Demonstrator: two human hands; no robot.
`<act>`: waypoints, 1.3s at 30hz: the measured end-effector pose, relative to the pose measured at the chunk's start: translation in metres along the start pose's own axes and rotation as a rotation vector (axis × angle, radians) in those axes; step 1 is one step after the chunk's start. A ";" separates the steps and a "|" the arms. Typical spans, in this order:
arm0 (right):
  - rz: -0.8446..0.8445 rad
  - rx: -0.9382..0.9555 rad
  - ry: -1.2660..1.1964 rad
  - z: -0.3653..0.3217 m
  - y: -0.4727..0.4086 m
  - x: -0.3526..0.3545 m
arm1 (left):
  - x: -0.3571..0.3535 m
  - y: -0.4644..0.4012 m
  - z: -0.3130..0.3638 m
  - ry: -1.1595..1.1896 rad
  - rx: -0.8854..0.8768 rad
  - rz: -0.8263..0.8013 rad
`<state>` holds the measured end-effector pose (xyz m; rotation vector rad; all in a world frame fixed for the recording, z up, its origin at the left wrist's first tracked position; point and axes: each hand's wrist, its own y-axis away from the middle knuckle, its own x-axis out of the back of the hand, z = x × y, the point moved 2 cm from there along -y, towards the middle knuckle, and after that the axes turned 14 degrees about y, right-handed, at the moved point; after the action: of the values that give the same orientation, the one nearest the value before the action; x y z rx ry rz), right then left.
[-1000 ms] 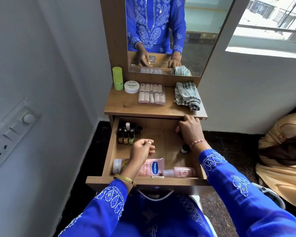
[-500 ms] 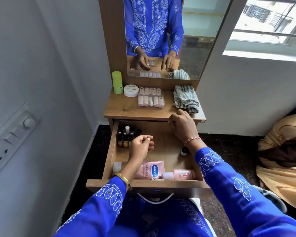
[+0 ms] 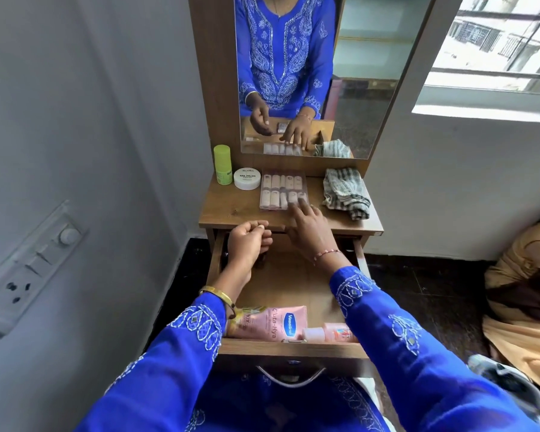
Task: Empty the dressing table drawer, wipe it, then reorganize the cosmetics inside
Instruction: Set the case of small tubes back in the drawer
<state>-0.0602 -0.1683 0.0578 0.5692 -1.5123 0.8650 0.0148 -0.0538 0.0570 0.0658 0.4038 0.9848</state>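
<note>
The wooden drawer is pulled out below the dressing table top. At its front lie a pink Vaseline tube, a pink bottle and part of a yellow tube. My left hand is curled into a fist over the drawer's back left, hiding the small bottles there; I see nothing in it. My right hand reaches onto the table top, its spread fingertips touching the near right corner of a clear box of false nails.
On the table top stand a green bottle and a white nail polish jar at the left, and a striped cloth lies at the right. A mirror rises behind. The wall with a switch panel is close on the left.
My right hand has left the drawer's back right corner and moved up onto the table top to the nail box. My left fist has risen toward the back of the drawer.
</note>
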 end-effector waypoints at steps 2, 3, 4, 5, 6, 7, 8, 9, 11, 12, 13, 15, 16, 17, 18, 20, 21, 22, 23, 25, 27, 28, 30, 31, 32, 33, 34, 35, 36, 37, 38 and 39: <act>0.064 -0.019 -0.092 0.000 0.010 0.001 | 0.003 -0.003 -0.002 0.003 -0.003 0.036; 0.089 -0.041 -0.138 0.001 0.017 0.000 | 0.004 -0.004 -0.005 0.010 0.000 0.061; 0.118 -0.070 -0.181 0.002 0.023 -0.002 | 0.005 -0.006 -0.008 0.019 0.007 0.088; 0.147 -0.106 -0.223 0.003 0.030 -0.003 | 0.007 -0.006 -0.011 0.031 0.020 0.113; 0.182 -0.138 -0.261 0.004 0.036 -0.003 | 0.007 -0.007 -0.013 0.042 0.039 0.128; 0.213 -0.171 -0.295 0.004 0.040 -0.001 | 0.007 -0.007 -0.015 0.050 0.066 0.129; 0.235 -0.207 -0.334 0.004 0.042 0.001 | 0.006 -0.008 -0.018 0.059 0.104 0.115; 0.244 -0.254 -0.381 0.004 0.043 0.004 | 0.004 -0.007 -0.019 0.072 0.144 0.090; 0.238 -0.370 -0.485 0.006 0.040 0.009 | -0.002 -0.005 -0.020 0.099 0.201 0.038; 0.241 -0.424 -0.526 0.007 0.038 0.011 | -0.005 -0.005 -0.020 0.103 0.213 0.019; 0.231 -0.481 -0.562 0.008 0.036 0.011 | -0.007 -0.006 -0.020 0.107 0.216 0.007; 0.179 -0.578 -0.644 0.010 0.033 0.011 | -0.010 -0.007 -0.017 0.113 0.217 -0.005; 0.145 -0.613 -0.712 0.011 0.031 0.007 | -0.011 -0.007 -0.016 0.117 0.214 -0.009; 0.098 -0.644 -0.816 0.011 0.030 0.003 | -0.011 -0.006 -0.014 0.119 0.209 -0.015; 0.056 -0.665 -0.960 0.010 0.030 -0.001 | -0.011 -0.006 -0.014 0.116 0.207 -0.021; 0.000 -0.694 -1.244 0.008 0.032 -0.009 | -0.007 -0.004 -0.014 0.115 0.210 -0.034; -0.007 -0.699 -1.341 0.007 0.035 -0.010 | -0.005 0.000 -0.014 0.120 0.213 -0.043; -0.003 -0.691 -1.407 0.007 0.040 -0.009 | -0.001 0.004 -0.016 0.122 0.214 -0.049; 0.000 -0.673 -1.451 0.006 0.046 -0.006 | 0.002 0.009 -0.018 0.130 0.215 -0.051; -0.001 -0.623 -1.507 0.006 0.060 -0.001 | 0.009 0.020 -0.021 0.167 0.205 -0.041; -0.002 -0.582 -1.549 0.005 0.077 0.003 | 0.016 0.030 -0.024 0.205 0.186 -0.027; -0.005 -0.566 -1.553 0.005 0.085 0.003 | 0.019 0.034 -0.025 0.200 0.169 -0.027; -0.011 -0.565 -1.535 0.005 0.100 0.001 | 0.025 0.042 -0.029 0.105 0.127 -0.037; -0.016 -0.579 -1.527 0.006 0.107 -0.001 | 0.028 0.047 -0.033 0.040 0.114 -0.047; -0.023 -0.598 -1.522 0.007 0.114 -0.002 | 0.030 0.051 -0.036 -0.021 0.112 -0.056; -0.033 -0.615 -1.521 0.007 0.120 -0.004 | 0.032 0.055 -0.041 -0.063 0.127 -0.066; -0.046 -0.633 -1.505 0.007 0.125 -0.006 | 0.034 0.059 -0.045 -0.095 0.148 -0.074; -0.057 -0.648 -1.480 0.007 0.130 -0.008 | 0.035 0.061 -0.050 -0.111 0.169 -0.077; -0.067 -0.662 -1.450 0.007 0.133 -0.009 | 0.035 0.063 -0.053 -0.128 0.182 -0.082; -0.079 -0.678 -1.425 0.007 0.135 -0.010 | 0.034 0.063 -0.055 -0.153 0.191 -0.087; -0.095 -0.692 -1.402 0.006 0.137 -0.012 | 0.034 0.062 -0.056 -0.184 0.198 -0.086; -0.120 -0.703 -1.379 0.006 0.137 -0.014 | 0.035 0.060 -0.058 -0.213 0.207 -0.079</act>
<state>-0.1684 -0.0925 0.0184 0.7324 -2.7716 -0.3692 -0.0367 0.0005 0.0070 0.3366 0.3090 0.8456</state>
